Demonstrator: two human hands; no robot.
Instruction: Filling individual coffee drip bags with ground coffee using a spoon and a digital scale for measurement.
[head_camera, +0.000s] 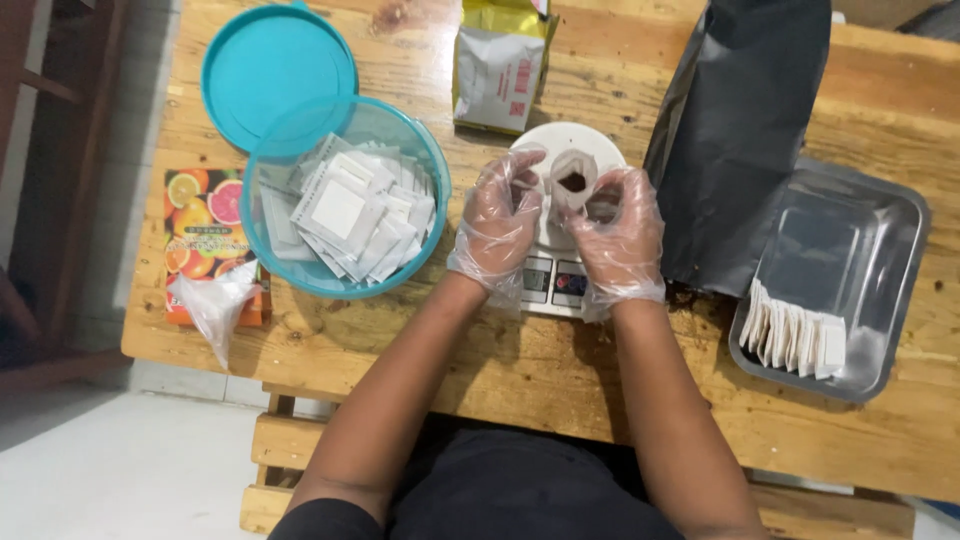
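We see two gloved hands over one white kitchen scale (565, 270) near the middle of the wooden table (420, 350). The left hand (497, 222) and the right hand (622, 230) each pinch one side of a single small white filter bag (573, 180), holding it apart just above the scale's round plate; its open mouth faces up toward us, showing dark grounds inside, and its long axis runs left to right between the hands. Toward the table's left edge stands one clear teal tub (345, 200) heaped with flat white sachets, too many and too overlapped to count, with its one teal lid (275, 70) touching it at the far left corner. One box printed with citrus slices (205, 225) lies beside the tub, a crumpled clear plastic bag (215, 305) on it. At the far edge lies one white-and-yellow pouch (500, 65). One tall dark bag (735, 140) stands just right of the scale, crowding the right hand. One metal tray (860, 240) at the right edge holds a row of roughly ten filled white sachets (795, 335).
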